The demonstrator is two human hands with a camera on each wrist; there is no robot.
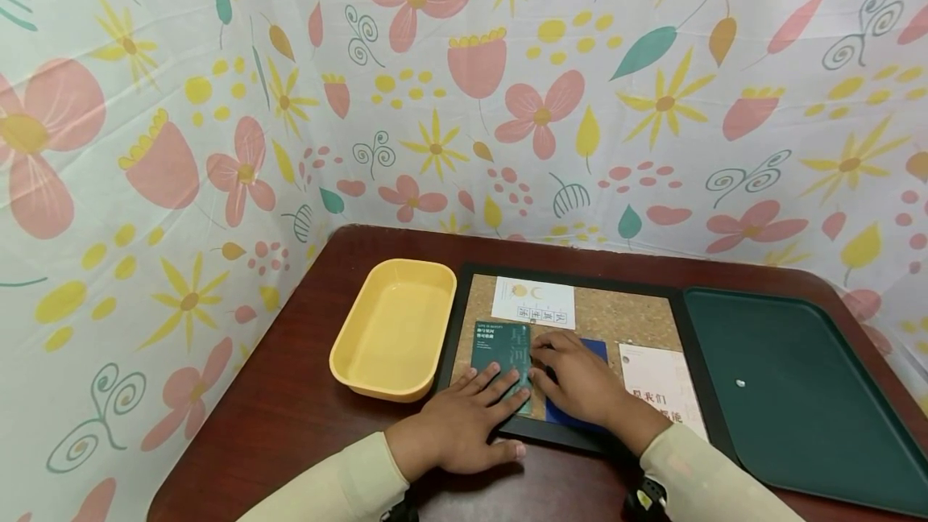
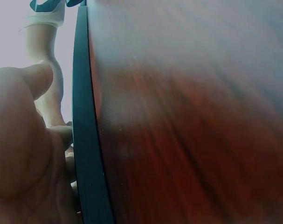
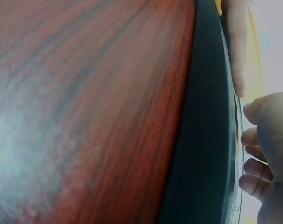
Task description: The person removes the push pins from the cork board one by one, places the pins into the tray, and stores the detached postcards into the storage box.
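My left hand [image 1: 467,425] lies spread with its fingers over the lower part of a dark green card [image 1: 500,341] with pale print. The card lies on a black-framed cork board [image 1: 602,304]. My right hand [image 1: 580,377] is over a blue card [image 1: 596,347], its bent fingertips at the green card's right edge. In the right wrist view the right hand's fingers [image 3: 255,170] are loosely bent beside the black frame [image 3: 202,116], with nothing visible held. The left wrist view shows the left palm [image 2: 20,144] beside the frame.
A white printed card [image 1: 532,302] is above the green one, and a pale card with red characters [image 1: 656,381] is at the right. A yellow bin [image 1: 391,329] stands left of the board. The dark green tray [image 1: 812,385] at the right carries a small white object [image 1: 739,383].
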